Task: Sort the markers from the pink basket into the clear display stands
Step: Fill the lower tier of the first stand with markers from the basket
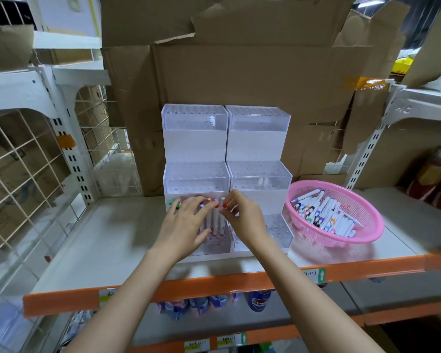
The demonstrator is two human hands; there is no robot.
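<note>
Two clear stepped display stands, the left stand (195,174) and the right stand (261,174), sit side by side on the shelf. Several white markers (215,217) with coloured caps stand upright in the left stand's lowest tier. My left hand (183,228) rests over that tier with its fingers spread among the markers. My right hand (242,215) pinches the red-capped marker (224,205) at its top. The pink basket (367,233) to the right holds many more markers (326,212).
Flattened cardboard (239,85) stands behind the stands. A white wire grid panel (23,174) closes the left side. The shelf has an orange front edge (214,286). Brown bottles (438,171) stand at far right.
</note>
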